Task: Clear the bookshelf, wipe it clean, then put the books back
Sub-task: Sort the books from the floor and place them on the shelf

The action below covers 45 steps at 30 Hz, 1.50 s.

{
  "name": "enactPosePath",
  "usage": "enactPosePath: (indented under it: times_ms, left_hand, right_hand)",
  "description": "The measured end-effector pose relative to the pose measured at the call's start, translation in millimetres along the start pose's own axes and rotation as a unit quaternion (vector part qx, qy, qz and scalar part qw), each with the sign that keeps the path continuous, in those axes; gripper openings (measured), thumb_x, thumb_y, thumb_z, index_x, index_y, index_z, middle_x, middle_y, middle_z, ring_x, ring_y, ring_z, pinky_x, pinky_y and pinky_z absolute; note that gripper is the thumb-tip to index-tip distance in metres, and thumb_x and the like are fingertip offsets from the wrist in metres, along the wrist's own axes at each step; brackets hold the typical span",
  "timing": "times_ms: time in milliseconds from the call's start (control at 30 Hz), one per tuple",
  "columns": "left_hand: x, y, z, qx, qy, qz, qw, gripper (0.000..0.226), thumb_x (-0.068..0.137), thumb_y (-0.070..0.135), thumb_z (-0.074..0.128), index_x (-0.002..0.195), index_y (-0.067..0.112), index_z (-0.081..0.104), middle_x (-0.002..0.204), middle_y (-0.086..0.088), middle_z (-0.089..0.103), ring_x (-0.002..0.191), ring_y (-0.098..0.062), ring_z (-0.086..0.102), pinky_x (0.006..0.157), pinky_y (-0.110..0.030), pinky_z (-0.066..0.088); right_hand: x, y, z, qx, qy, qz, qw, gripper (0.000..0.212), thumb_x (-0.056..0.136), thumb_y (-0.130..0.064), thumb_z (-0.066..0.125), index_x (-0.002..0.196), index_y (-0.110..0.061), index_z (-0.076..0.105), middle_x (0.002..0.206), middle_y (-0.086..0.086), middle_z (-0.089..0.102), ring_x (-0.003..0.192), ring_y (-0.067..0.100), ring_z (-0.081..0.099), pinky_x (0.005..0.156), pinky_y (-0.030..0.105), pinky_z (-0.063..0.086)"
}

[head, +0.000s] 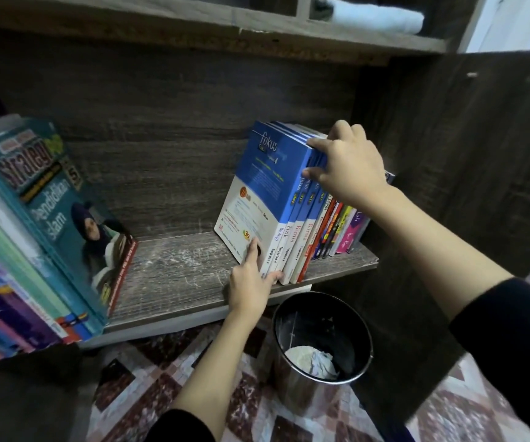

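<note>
Several blue and white "fokus" books (267,186) stand tilted on the right part of the dark wooden shelf (174,275). My right hand (343,167) grips their top corner, fingers curled over the spines. My left hand (251,282) holds the bottom corner of the front book, index finger on the cover and thumb on the spines. Thinner colourful books (343,228) stand behind them against the shelf's right wall. At the left, a leaning stack of books (34,234) has a teal "Strategy" book in front.
A black round bin (321,342) with crumpled white paper inside stands on the patterned floor below the shelf's front edge. The cabinet's dark side panel (448,154) rises at the right. A light blue folded cloth (372,17) lies on the shelf above.
</note>
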<state>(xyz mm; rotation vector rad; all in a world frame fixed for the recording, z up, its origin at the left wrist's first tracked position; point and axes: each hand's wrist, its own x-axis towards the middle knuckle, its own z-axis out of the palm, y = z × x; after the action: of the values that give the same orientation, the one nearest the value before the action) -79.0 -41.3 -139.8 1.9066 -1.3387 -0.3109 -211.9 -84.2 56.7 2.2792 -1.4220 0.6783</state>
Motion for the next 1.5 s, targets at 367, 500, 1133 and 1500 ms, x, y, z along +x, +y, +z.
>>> enactPosePath:
  times_ms: [367,500,1133,1500]
  left_hand:
    - [-26.9,-6.3,-102.8,-0.1,0.121,0.062,0.986,0.068,0.081,0.024,0.074,0.14,0.01,0.044,0.144,-0.008,0.044,0.133,-0.019,0.04,0.109,-0.02,0.025]
    - [-48.0,-19.0,-152.5,-0.118,0.277,0.069,0.951,0.062,0.08,0.024,0.075,0.134,0.008,0.05,0.14,-0.007,0.048,0.131,-0.017,0.041,0.103,-0.009,0.021]
    - [-87.8,-95.8,-188.0,0.009,0.292,-0.166,0.942,0.083,0.084,0.032,0.069,0.149,0.012,0.021,0.14,-0.005,0.03,0.122,-0.027,0.044,0.087,-0.038,0.046]
    - [-83.7,-100.0,-178.7,0.018,0.297,-0.141,0.944,0.079,0.085,0.033,0.068,0.148,0.006,0.028,0.13,-0.008,0.034,0.118,-0.026,0.047,0.095,-0.038,0.047]
  right_hand:
    - [0.7,-69.5,-27.9,0.127,0.034,-0.045,0.99,0.044,0.089,-0.028,0.057,0.13,-0.014,0.053,0.126,0.012,0.048,0.119,0.031,0.042,0.093,0.04,0.036]
    - [2.8,-112.2,-35.3,0.226,0.028,-0.059,0.972,0.037,0.088,-0.025,0.059,0.122,-0.011,0.06,0.121,0.015,0.054,0.115,0.034,0.048,0.096,0.042,0.04]
    - [7.0,-283.8,-36.7,0.309,-0.144,-0.237,0.91,0.06,0.092,-0.037,0.057,0.146,-0.029,0.031,0.136,0.016,0.052,0.124,0.034,0.049,0.1,0.041,0.041]
    - [10.4,-298.6,-21.1,0.364,-0.174,-0.241,0.883,0.061,0.09,-0.045,0.06,0.144,-0.036,0.034,0.135,0.009,0.055,0.124,0.03,0.051,0.103,0.045,0.042]
